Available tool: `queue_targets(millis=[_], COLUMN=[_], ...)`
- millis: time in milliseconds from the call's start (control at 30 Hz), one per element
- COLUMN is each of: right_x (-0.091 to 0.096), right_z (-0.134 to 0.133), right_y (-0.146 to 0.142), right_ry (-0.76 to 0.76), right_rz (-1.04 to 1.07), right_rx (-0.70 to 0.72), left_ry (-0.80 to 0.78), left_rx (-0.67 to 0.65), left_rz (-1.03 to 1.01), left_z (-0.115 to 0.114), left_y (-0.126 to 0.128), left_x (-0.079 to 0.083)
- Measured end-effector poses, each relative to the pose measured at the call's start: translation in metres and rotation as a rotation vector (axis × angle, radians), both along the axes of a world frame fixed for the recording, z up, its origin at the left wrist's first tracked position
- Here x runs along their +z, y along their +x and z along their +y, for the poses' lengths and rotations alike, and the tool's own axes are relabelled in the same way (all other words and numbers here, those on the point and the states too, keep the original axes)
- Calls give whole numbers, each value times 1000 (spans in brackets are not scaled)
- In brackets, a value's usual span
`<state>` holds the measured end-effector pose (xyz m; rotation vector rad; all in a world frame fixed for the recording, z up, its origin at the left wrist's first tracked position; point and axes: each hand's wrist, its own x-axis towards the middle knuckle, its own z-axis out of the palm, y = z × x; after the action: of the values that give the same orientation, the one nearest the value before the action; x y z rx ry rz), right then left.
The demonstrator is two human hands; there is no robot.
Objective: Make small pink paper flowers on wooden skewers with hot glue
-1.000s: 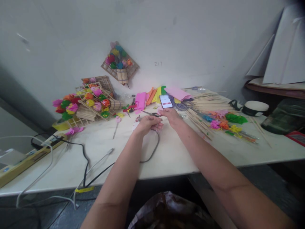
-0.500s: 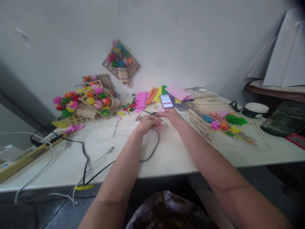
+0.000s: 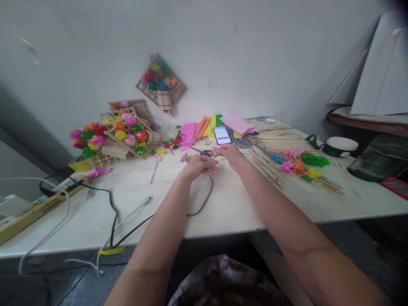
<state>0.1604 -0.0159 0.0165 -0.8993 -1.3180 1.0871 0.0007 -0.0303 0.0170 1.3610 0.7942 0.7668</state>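
A thin pale strand (image 3: 209,171), perhaps wire, shows at the fingers of the left hand (image 3: 200,166), above the white tabletop (image 3: 223,210); the thumb and forefinger are drawn together on it, while the other fingers curl loosely. The right hand (image 3: 230,154) is just beside, its fingertips bunched closely; whether they meet, or pinch some small piece, I cannot tell. Little has changed over the last second: both hands stay almost in place, and only a pale pink patch at the right fingertips is harder to make out now, which suggests the same fine fingertip handling at one spot. Just beyond the hands lie scissors (image 3: 208,153), and behind them a lit smartphone (image 3: 222,136). A black cable (image 3: 208,199) loops below the left hand. Farther left, a bamboo-stick holder (image 3: 115,150) lies tilted among lattice panels and colourful paper flowers (image 3: 97,140). On the wall, another stick-built holder (image 3: 164,100) stands against a diamond-set lattice, with paper blooms rising from its top. To the right, past loose bamboo sticks (image 3: 280,138), are a dark container with a white top (image 3: 341,143) and a dark translucent jar (image 3: 378,161); what either contains cannot be made out.
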Motion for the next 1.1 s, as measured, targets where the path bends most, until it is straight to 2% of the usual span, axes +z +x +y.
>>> queue_targets(millis=[233,400,700,933,1100], right_x=[1,5,9,10,9], right_z=[1,-3,-5,-4,-1], right_y=[1,2,2,5,5], right_ry=[15,15,87,46,60], right_rz=[-52,36,20,121,67], right_rx=[-33,36,5,54,-46], left_ry=[-15,-14,-21,-35,-49], left_rx=[-2,-8,-33,-10,-25], left_rz=[24,-22,-16,-82,-59], left_z=[-5,-3,-7,-4,-7], left_y=[3,1,4,1,3], left_x=[3,4,5,3,5])
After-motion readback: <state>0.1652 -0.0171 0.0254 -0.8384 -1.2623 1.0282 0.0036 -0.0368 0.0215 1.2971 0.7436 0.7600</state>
